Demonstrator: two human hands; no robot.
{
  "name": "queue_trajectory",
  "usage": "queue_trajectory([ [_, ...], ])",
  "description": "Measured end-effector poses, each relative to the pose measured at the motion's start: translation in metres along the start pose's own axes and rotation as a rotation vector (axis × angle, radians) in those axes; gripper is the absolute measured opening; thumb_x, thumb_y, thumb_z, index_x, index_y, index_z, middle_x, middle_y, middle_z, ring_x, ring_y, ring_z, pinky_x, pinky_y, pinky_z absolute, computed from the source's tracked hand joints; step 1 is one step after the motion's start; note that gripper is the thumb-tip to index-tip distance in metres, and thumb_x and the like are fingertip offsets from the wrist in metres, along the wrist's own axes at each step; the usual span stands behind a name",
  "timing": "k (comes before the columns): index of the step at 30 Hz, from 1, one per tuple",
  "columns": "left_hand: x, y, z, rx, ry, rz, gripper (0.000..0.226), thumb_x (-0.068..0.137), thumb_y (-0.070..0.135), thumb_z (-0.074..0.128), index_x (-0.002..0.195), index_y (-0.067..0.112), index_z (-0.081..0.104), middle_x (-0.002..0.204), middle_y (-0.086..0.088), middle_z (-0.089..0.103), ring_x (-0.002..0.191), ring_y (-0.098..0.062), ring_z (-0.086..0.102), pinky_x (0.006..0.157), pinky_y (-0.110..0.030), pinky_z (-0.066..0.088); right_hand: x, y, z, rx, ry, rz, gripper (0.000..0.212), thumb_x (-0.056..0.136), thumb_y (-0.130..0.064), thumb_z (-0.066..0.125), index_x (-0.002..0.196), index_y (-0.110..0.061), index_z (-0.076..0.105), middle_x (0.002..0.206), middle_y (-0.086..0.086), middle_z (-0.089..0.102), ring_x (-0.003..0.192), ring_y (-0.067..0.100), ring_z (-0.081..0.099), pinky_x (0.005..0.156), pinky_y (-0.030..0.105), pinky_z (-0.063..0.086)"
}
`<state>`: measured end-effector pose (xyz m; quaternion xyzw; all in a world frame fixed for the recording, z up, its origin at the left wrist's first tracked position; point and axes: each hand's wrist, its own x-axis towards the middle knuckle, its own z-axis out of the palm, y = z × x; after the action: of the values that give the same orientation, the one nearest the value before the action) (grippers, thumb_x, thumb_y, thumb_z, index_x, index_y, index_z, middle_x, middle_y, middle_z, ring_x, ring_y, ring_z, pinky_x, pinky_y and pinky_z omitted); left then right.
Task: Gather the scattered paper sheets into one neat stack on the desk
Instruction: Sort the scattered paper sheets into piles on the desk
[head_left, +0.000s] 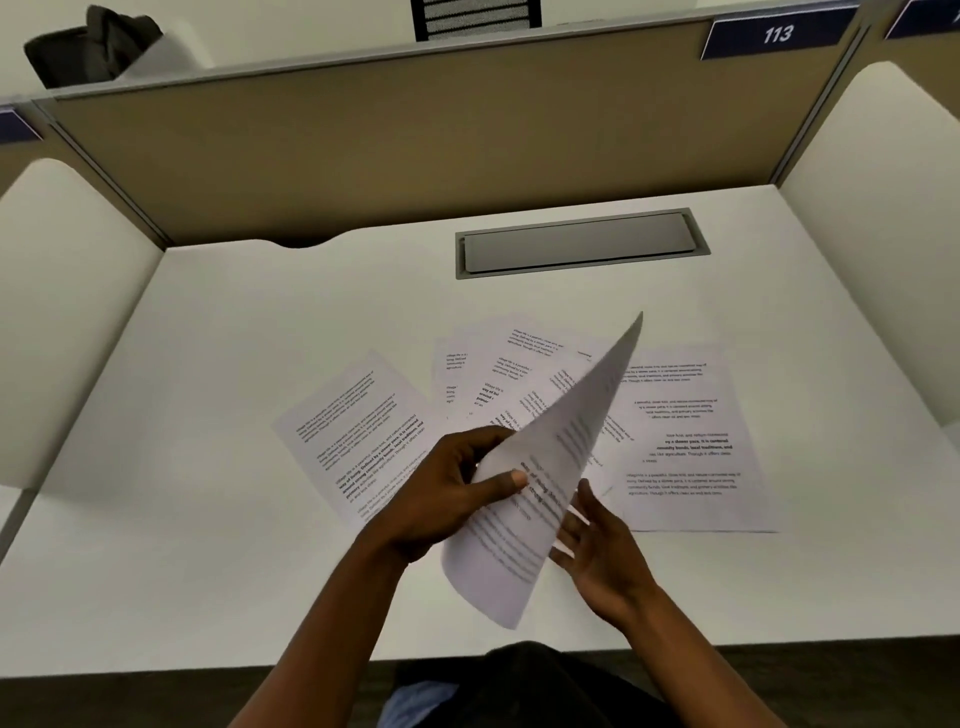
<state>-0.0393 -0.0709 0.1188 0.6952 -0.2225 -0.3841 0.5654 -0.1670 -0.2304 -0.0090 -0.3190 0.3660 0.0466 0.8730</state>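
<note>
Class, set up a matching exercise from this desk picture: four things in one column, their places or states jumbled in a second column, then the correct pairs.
Things:
1. left hand
2. right hand
3. grey cable tray lid
4. sign numbered 113

Places or states:
A. on top of the partition, far right
B. pinching the lifted sheet
C. set into the desk, closed
D. open, fingers spread beside the lifted sheet

Pairs: 1-B, 2-D, 3-C, 4-A
</note>
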Motion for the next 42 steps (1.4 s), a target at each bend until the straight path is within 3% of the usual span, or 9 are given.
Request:
queue_trajectory([
  [2, 0.007, -0.003, 0.000, -0.094, 0.099, -0.017, 0.030, 0.089, 0.013, 0.070, 0.119, 0.011, 0.068, 0.114, -0.010, 0.073, 0.104, -0.030, 0.071, 0.091, -0.047, 0.058, -0.007, -0.010, -0.001, 0.155, -0.033, -0.063, 0.044, 0.079, -0.041, 0.074, 0.114, -0.014, 0.070, 0.111, 0.017, 0.070, 0.107, 0.030, 0.066, 0.097, 0.050, 0.051],
  [5, 0.026, -0.029, -0.008, 0.036, 0.317, -0.071, 0.030, 0.087, 0.029, 0.074, 0.116, 0.022, 0.070, 0.110, 0.001, 0.076, 0.098, -0.020, 0.073, 0.091, -0.047, 0.058, -0.008, -0.024, -0.009, 0.052, 0.088, -0.248, 0.027, 0.075, -0.022, 0.079, 0.101, -0.015, 0.073, 0.100, 0.008, 0.075, 0.091, 0.023, 0.070, 0.073, 0.034, 0.060],
  [10, 0.063, -0.077, -0.018, 0.340, 0.452, -0.182, 0.037, 0.085, 0.039, 0.074, 0.116, 0.021, 0.069, 0.113, 0.001, 0.072, 0.096, -0.014, 0.070, 0.078, -0.021, 0.051, 0.000, -0.035, -0.032, -0.184, 0.430, -0.375, 0.018, 0.085, -0.008, 0.072, 0.100, -0.018, 0.067, 0.103, 0.014, 0.073, 0.088, 0.026, 0.067, 0.079, 0.042, 0.057],
  [13, 0.088, -0.105, -0.020, 0.608, 0.447, -0.182, 0.043, 0.086, 0.036, 0.072, 0.124, 0.019, 0.064, 0.127, -0.004, 0.065, 0.117, -0.022, 0.062, 0.096, -0.025, 0.043, -0.001, -0.028, -0.042, -0.227, 0.502, -0.387, 0.022, 0.087, -0.008, 0.071, 0.107, -0.015, 0.065, 0.095, 0.006, 0.071, 0.086, 0.022, 0.066, 0.074, 0.037, 0.056],
  [16, 0.105, -0.119, -0.021, 0.857, 0.368, -0.196, 0.058, 0.091, 0.038, 0.062, 0.144, 0.020, 0.047, 0.154, -0.006, 0.040, 0.143, -0.025, 0.037, 0.116, -0.037, 0.030, -0.001, -0.018, -0.046, -0.288, 0.587, -0.378, 0.024, 0.087, -0.011, 0.072, 0.108, -0.019, 0.064, 0.095, 0.001, 0.070, 0.089, 0.022, 0.066, 0.082, 0.044, 0.058],
  [22, 0.127, -0.123, -0.017, 1.165, 0.199, -0.113, 0.061, 0.099, 0.040, 0.047, 0.153, 0.020, 0.029, 0.162, -0.007, 0.025, 0.148, -0.027, 0.025, 0.120, -0.044, 0.022, 0.000, -0.006, -0.044, -0.356, 0.699, -0.381, 0.022, 0.087, -0.013, 0.072, 0.100, -0.025, 0.060, 0.090, -0.001, 0.067, 0.087, 0.021, 0.064, 0.090, 0.052, 0.055],
  [29, 0.138, -0.115, -0.001, 1.191, 0.252, -0.187, 0.081, 0.092, 0.063, 0.044, 0.156, 0.019, 0.018, 0.156, -0.008, 0.034, 0.144, -0.027, 0.030, 0.120, -0.055, 0.005, 0.012, -0.001, -0.037, -0.472, 0.731, -0.399, 0.021, 0.084, -0.014, 0.075, 0.101, -0.020, 0.063, 0.102, 0.008, 0.072, 0.087, 0.021, 0.067, 0.085, 0.051, 0.058],
  [35, 0.147, -0.107, 0.005, 1.106, 0.254, -0.267, 0.087, 0.086, 0.065, 0.052, 0.154, 0.019, 0.021, 0.149, -0.009, 0.040, 0.137, -0.030, 0.037, 0.115, -0.057, 0.018, 0.019, -0.002, -0.035, -0.516, 0.733, -0.381, 0.031, 0.080, -0.013, 0.078, 0.108, -0.010, 0.065, 0.105, 0.009, 0.072, 0.086, 0.021, 0.066, 0.086, 0.042, 0.057],
  [42, 0.153, -0.103, -0.001, 0.839, 0.281, -0.378, 0.081, 0.079, 0.061, 0.068, 0.145, 0.023, 0.040, 0.144, -0.009, 0.045, 0.137, -0.029, 0.038, 0.111, -0.048, 0.031, 0.026, -0.005, -0.039, -0.351, 0.681, -0.276, 0.043, 0.076, -0.020, 0.083, 0.115, -0.014, 0.064, 0.109, 0.006, 0.070, 0.095, 0.025, 0.067, 0.090, 0.051, 0.056],
])
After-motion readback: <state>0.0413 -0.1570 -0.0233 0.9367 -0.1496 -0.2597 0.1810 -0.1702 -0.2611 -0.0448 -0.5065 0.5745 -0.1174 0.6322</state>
